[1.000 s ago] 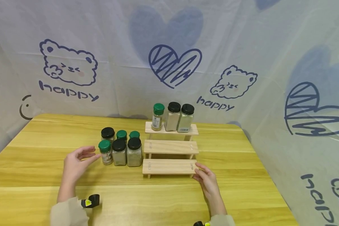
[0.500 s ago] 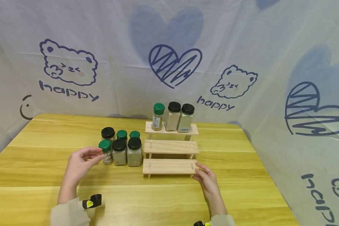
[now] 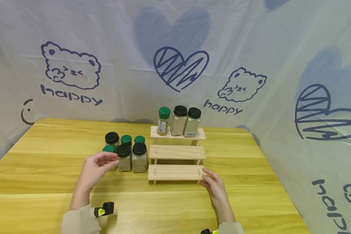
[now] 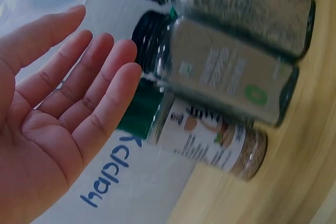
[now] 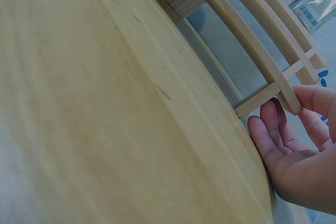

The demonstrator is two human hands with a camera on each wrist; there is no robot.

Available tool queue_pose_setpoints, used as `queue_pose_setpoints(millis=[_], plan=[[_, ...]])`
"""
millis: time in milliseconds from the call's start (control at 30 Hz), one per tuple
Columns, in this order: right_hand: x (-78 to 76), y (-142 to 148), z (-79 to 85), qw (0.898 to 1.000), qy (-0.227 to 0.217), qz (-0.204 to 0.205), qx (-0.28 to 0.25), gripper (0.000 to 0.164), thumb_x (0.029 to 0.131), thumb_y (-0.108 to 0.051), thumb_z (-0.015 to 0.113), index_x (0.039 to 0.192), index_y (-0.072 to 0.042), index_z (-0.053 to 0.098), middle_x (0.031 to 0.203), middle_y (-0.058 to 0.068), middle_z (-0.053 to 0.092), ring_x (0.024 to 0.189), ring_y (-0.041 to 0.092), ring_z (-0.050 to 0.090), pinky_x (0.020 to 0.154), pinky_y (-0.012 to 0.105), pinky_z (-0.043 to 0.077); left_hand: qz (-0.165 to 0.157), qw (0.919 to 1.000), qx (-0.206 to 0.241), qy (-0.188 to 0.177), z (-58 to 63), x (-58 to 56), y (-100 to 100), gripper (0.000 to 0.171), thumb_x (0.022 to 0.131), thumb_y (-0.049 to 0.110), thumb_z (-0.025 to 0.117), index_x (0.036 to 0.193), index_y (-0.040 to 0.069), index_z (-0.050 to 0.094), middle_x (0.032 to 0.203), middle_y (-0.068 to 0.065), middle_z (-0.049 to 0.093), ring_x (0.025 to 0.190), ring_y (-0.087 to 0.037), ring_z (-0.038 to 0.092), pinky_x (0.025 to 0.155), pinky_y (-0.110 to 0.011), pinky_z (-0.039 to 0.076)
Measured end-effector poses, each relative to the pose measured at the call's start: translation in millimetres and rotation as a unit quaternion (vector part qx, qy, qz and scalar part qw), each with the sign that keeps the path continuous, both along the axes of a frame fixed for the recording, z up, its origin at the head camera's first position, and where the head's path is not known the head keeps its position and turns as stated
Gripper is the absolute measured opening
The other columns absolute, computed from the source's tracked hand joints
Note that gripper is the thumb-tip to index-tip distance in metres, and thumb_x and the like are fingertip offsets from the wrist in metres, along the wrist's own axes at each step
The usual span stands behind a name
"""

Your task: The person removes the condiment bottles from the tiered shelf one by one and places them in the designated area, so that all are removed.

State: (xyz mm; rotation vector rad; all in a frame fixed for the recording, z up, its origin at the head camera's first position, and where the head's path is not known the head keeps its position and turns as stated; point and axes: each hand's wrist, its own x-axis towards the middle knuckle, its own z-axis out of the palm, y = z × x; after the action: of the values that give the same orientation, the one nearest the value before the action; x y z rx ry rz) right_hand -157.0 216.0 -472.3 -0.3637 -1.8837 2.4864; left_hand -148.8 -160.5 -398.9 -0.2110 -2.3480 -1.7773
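My left hand [image 3: 95, 169] reaches in front of the green-capped spice shaker [image 3: 109, 149], hiding most of its body. Its fingertips are right at the front-row black-capped spice jar [image 3: 124, 163]. In the left wrist view that hand [image 4: 68, 93] is spread with the palm showing, fingers beside the black lid of the jar [image 4: 226, 72]; the shaker [image 4: 205, 135] stands alongside. At the right end of the wooden three-step rack [image 3: 175, 173], my right hand [image 3: 214, 187] grips the lowest board. The right wrist view shows thumb and fingers of this hand [image 5: 299, 145] pinching the board's corner.
On the rack's top step [image 3: 201, 134] stand a green-capped shaker [image 3: 162, 123] and two black-capped jars [image 3: 179, 122]. Behind the front row are another black-capped jar [image 3: 112, 137] and two green-capped shakers [image 3: 126, 139]. A printed cloth [image 3: 120, 39] hangs behind the wooden table [image 3: 41, 175].
My left hand has moved right, past the front green-capped shaker to the black-capped jar beside it. The right hand and the rack have stayed put.
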Motion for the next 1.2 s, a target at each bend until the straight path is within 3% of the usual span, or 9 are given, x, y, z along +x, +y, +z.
queue_pose_setpoints(millis=[200, 367, 667, 1200], plan=[[-0.7, 0.1, -0.8, 1.000, 0.001, -0.001, 0.000, 0.028, 0.085, 0.006, 0.053, 0.113, 0.007, 0.056, 0.091, 0.007, 0.053, 0.070, 0.014, 0.058, 0.071, 0.027, 0.051, -0.019, 0.9990, 0.037, 0.014, 4.4, -2.0, 12.1, 0.026, 0.081, 0.005, 0.066, 0.100, -0.010, 0.060, 0.089, -0.014, 0.064, 0.074, -0.009, 0.060, 0.064, -0.022, 0.051], [-0.8, 0.0, -1.0, 1.000, 0.003, 0.003, 0.002, 0.028, 0.085, 0.006, 0.052, 0.113, 0.006, 0.056, 0.092, 0.007, 0.052, 0.071, 0.014, 0.058, 0.071, 0.026, 0.051, -0.031, 0.9979, 0.050, 0.026, 6.8, -5.1, 22.8, 0.025, 0.080, 0.003, 0.065, 0.099, -0.012, 0.059, 0.091, -0.022, 0.062, 0.076, -0.008, 0.060, 0.066, -0.020, 0.050], [-0.6, 0.9, -0.7, 1.000, 0.004, 0.003, 0.001, 0.029, 0.084, 0.005, 0.053, 0.114, 0.007, 0.055, 0.089, 0.006, 0.054, 0.071, 0.013, 0.058, 0.072, 0.027, 0.051, -0.042, 0.9961, 0.072, 0.026, 6.2, -13.4, 39.6, 0.024, 0.080, 0.002, 0.066, 0.098, -0.011, 0.060, 0.092, -0.024, 0.062, 0.076, -0.008, 0.060, 0.068, -0.021, 0.051], [-0.4, 0.5, 0.0, 1.000, 0.001, 0.003, 0.006, 0.029, 0.085, 0.005, 0.053, 0.114, 0.007, 0.055, 0.090, 0.006, 0.053, 0.071, 0.013, 0.058, 0.073, 0.027, 0.051, -0.065, 0.9944, 0.082, 0.017, 16.2, -24.5, 71.8, 0.023, 0.079, 0.002, 0.067, 0.097, -0.011, 0.061, 0.092, -0.023, 0.062, 0.077, -0.011, 0.061, 0.070, -0.023, 0.051]])
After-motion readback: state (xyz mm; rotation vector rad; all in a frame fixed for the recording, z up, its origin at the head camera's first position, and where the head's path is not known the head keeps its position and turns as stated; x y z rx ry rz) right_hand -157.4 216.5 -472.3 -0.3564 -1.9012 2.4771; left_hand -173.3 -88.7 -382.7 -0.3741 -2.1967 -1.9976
